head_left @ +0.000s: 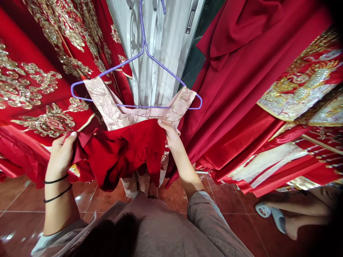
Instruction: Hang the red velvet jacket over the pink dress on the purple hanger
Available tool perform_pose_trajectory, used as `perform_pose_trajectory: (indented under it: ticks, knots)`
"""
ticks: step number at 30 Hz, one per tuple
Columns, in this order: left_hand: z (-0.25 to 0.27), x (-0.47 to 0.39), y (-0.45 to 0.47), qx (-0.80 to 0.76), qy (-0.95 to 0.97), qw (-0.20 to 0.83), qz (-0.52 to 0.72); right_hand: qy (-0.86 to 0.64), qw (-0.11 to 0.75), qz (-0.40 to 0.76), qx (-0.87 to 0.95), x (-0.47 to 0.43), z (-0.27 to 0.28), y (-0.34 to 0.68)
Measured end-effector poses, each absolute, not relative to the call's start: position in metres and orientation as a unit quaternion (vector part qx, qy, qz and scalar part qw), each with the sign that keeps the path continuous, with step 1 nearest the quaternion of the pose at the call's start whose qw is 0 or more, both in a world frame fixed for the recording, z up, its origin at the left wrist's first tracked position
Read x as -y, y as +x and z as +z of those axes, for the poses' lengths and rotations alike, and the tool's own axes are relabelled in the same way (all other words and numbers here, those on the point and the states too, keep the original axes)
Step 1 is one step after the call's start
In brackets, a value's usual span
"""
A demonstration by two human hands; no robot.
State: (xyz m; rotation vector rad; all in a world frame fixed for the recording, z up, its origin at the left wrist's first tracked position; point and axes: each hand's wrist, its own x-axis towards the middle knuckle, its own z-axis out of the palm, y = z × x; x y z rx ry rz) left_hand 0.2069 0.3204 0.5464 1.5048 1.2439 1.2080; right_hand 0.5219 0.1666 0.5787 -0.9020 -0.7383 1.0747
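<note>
A purple wire hanger [144, 46] hangs before me, bearing a pale pink brocade dress [103, 101] by its wide shoulder straps. Across the front of that dress stretches a red cloth garment [125, 150], its folds sagging between my hands. My left hand [63, 150], with two black bands at the wrist, grips the cloth's left end with the thumb on top. My right hand [171, 135] pinches the upper right edge of the cloth close to the dress's right strap. Much of the dress's lower part is hidden behind the red cloth.
Red garments with gold beading [50, 121] hang at the left. Plain red cloth [230, 71] and beaded red garments [302, 78] crowd the right. A white metal gate [158, 60] stands behind the hanger. At lower right, a person's legs [302, 210] in slippers rest on red floor tiles [227, 200].
</note>
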Motion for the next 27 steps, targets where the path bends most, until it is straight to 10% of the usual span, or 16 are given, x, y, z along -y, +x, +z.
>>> perform_pose_trajectory:
  ticks: [27]
  knots:
    - [0.555, -0.268, 0.270, -0.519, 0.845, 0.049, 0.118, -0.403, 0.668, 0.526, 0.339, -0.161, 0.587, 0.493]
